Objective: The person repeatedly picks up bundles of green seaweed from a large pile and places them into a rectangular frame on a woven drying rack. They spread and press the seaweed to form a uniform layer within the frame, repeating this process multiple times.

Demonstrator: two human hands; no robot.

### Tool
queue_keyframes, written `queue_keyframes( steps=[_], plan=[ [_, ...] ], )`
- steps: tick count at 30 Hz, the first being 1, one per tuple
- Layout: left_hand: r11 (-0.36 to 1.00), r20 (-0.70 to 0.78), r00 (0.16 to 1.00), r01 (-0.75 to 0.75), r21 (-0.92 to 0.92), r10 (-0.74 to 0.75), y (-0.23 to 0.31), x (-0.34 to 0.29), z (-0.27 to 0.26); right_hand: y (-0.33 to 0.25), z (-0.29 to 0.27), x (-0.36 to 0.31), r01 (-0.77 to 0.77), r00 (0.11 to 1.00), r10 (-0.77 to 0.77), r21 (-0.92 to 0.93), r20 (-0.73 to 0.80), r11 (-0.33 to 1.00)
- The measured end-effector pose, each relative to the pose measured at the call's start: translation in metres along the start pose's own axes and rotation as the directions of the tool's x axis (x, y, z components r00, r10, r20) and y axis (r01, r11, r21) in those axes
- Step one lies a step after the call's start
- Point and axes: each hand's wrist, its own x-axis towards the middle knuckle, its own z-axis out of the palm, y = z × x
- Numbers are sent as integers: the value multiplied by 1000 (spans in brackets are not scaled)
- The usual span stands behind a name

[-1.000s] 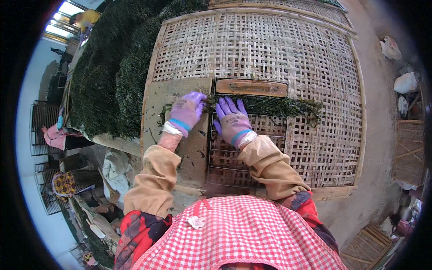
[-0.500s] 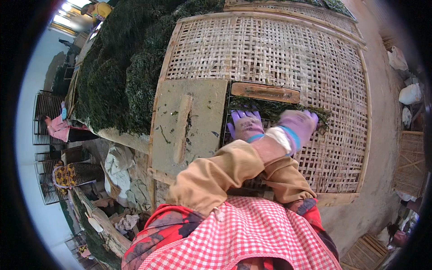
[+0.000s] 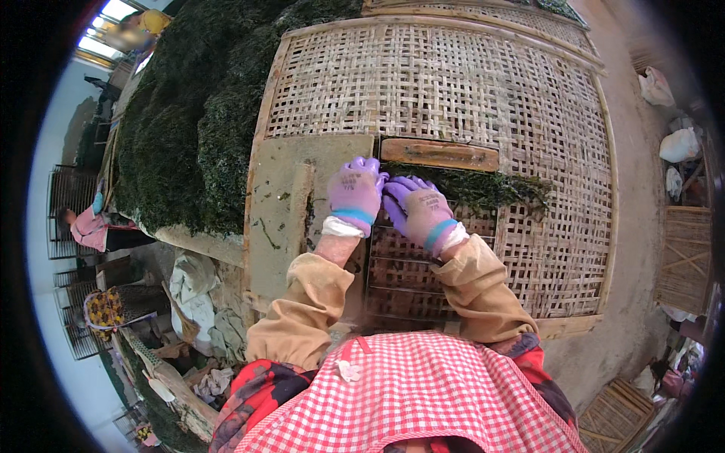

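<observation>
A strip of dark green seaweed (image 3: pixel 483 189) lies across a woven bamboo tray (image 3: pixel 559 249), partly over a thin dark-wired frame (image 3: pixel 408 291). My right hand (image 3: pixel 424 215), in a purple and pink glove, rests at the strip's left end with its fingers apart. Right beside it, my left hand (image 3: pixel 353 192), gloved alike, has its fingers curled over the edge of a flat grey-green board (image 3: pixel 268 234). Whatever lies under those fingers is hidden. A raised wooden handle (image 3: pixel 300 208) runs along the board. Above the seaweed sits a long brown wooden bar (image 3: pixel 439 154).
A large heap of dark seaweed (image 3: pixel 204 113) lies to the left of the tray. Pale sacks (image 3: pixel 192 294) stand at lower left. Other people, one in a pink top (image 3: pixel 91 230), are farther off left. White bags (image 3: pixel 674 146) and bamboo racks (image 3: pixel 683 257) line the right side.
My left hand has swung left from over the right part of the seaweed, uncrossing my arms. My right hand stays near the strip's left end.
</observation>
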Motion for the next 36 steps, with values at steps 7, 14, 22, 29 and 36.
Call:
queue_keyframes(
  steps=[7, 14, 22, 29, 36],
  plan=[
    [829, -98, 962, -268, -490, 253, 14, -16, 24, 16, -12, -18, 19, 999, -15, -103, 44, 995],
    [905, -62, 903, -425, 26, 426, 20, -24, 42, 69, -91, -113, -324, 941, 267, -326, -210, 888],
    [936, 395, 916, -197, 292, 69, 96, -12, 9, 120, -124, -175, -591, 793, 527, -176, -306, 787],
    [785, 217, 817, -575, 230, 535, 157, -10, 80, 119, -92, -92, -461, 885, 424, -473, -190, 751],
    [821, 134, 812, -571, -10, 567, 143, -14, 97, 99, -98, -81, -502, 865, 477, -295, -157, 813]
  ],
)
